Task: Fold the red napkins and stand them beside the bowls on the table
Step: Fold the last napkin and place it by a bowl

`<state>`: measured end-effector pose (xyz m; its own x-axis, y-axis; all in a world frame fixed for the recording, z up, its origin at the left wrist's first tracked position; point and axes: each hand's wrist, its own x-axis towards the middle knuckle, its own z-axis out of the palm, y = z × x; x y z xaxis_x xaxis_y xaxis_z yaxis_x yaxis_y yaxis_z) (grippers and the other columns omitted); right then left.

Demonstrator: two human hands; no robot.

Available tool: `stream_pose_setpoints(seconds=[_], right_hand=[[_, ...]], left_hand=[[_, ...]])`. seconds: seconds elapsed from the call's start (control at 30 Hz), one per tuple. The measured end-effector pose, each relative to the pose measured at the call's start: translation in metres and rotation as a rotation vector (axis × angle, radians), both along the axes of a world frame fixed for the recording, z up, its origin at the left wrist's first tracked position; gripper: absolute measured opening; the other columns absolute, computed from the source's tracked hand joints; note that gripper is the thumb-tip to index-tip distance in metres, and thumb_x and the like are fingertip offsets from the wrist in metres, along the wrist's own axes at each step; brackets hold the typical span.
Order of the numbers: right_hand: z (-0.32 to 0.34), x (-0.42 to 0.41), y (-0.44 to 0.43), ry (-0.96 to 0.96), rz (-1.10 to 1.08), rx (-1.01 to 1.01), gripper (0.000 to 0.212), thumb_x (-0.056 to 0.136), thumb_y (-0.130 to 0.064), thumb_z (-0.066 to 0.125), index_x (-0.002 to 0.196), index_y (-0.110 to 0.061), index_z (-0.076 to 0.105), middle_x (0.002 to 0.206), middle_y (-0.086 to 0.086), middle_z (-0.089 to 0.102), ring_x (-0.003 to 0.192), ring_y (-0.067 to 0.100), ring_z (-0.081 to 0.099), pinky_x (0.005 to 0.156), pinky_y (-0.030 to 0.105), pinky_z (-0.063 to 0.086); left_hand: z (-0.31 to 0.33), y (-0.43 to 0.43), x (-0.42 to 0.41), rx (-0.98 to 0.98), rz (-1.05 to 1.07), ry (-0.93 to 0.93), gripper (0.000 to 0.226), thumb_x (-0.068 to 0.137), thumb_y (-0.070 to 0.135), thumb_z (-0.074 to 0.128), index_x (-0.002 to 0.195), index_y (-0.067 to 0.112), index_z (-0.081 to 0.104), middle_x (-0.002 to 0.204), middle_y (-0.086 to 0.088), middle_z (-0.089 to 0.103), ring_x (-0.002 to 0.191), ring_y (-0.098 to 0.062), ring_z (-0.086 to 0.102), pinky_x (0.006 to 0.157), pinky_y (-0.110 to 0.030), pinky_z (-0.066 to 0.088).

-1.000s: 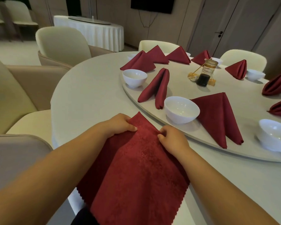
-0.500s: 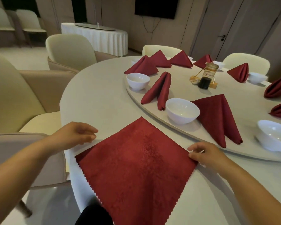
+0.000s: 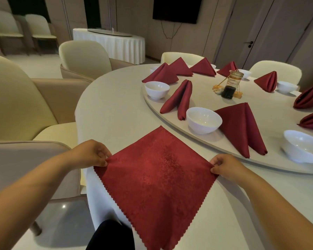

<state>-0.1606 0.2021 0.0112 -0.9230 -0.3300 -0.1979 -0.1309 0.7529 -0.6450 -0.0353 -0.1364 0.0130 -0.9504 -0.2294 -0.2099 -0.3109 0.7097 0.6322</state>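
Observation:
A flat red napkin (image 3: 155, 170) lies spread as a diamond on the round table (image 3: 112, 109), its near corner hanging over the edge. My left hand (image 3: 92, 153) pinches its left corner. My right hand (image 3: 224, 165) pinches its right corner. On the raised turntable (image 3: 271, 159) stand white bowls, the nearest (image 3: 203, 120) between a folded napkin (image 3: 179, 100) and a wider folded napkin (image 3: 242, 129). Another bowl (image 3: 156, 89) sits farther left, a third bowl (image 3: 304, 146) at the right. Several more folded napkins stand around the far rim.
A glass jar with dark liquid (image 3: 230, 85) stands mid-turntable. Cream chairs (image 3: 13, 98) crowd the left side, one chair back (image 3: 25, 159) right beside my left arm. A skirted side table (image 3: 114, 42) is at the back.
The napkin went from bunched under both hands to spread flat. My hands moved outward to its side corners, and now each pinches a corner.

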Motion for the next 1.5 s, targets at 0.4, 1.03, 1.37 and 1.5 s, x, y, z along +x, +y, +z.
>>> stream_pose_setpoints(seconds=[0.4, 1.03, 1.37, 1.5], right_hand=[[-0.022, 0.017, 0.014, 0.354, 0.031, -0.196, 0.041, 0.077, 0.014, 0.058, 0.056, -0.019, 0.047, 0.062, -0.004, 0.051, 0.056, -0.005, 0.048, 0.055, 0.007, 0.035], [-0.020, 0.015, 0.027, 0.082, 0.089, -0.373, 0.041, 0.080, 0.021, 0.048, 0.057, -0.013, 0.057, 0.077, 0.003, 0.061, 0.069, 0.011, 0.059, 0.063, 0.010, 0.047], [-0.010, 0.031, 0.029, 0.086, 0.033, -0.353, 0.032, 0.083, 0.011, 0.055, 0.077, -0.020, 0.062, 0.091, -0.009, 0.059, 0.085, 0.000, 0.055, 0.070, 0.001, 0.043], [-0.009, 0.033, 0.040, 0.131, 0.020, -0.281, 0.028, 0.083, 0.000, 0.061, 0.089, -0.027, 0.061, 0.094, -0.015, 0.056, 0.090, 0.000, 0.050, 0.073, 0.001, 0.037]], left_hand=[[-0.035, 0.005, 0.028, -0.010, -0.029, 0.547, 0.072, 0.073, -0.018, 0.064, 0.063, 0.054, 0.063, 0.072, 0.017, 0.063, 0.072, 0.007, 0.056, 0.067, -0.001, 0.038], [-0.018, 0.048, 0.028, -0.048, 0.082, 0.630, 0.035, 0.074, 0.032, 0.041, 0.089, 0.022, 0.070, 0.102, 0.011, 0.059, 0.097, 0.006, 0.050, 0.103, -0.034, 0.031], [-0.021, 0.162, 0.012, -0.467, -0.477, 0.149, 0.072, 0.092, 0.058, 0.028, 0.148, 0.022, 0.000, 0.156, 0.004, -0.003, 0.142, -0.008, -0.008, 0.111, -0.027, -0.013], [-0.033, 0.157, 0.011, -0.507, -0.496, 0.156, 0.068, 0.094, 0.054, 0.026, 0.148, 0.023, -0.001, 0.156, 0.006, -0.008, 0.141, -0.006, -0.012, 0.108, -0.023, -0.016]])
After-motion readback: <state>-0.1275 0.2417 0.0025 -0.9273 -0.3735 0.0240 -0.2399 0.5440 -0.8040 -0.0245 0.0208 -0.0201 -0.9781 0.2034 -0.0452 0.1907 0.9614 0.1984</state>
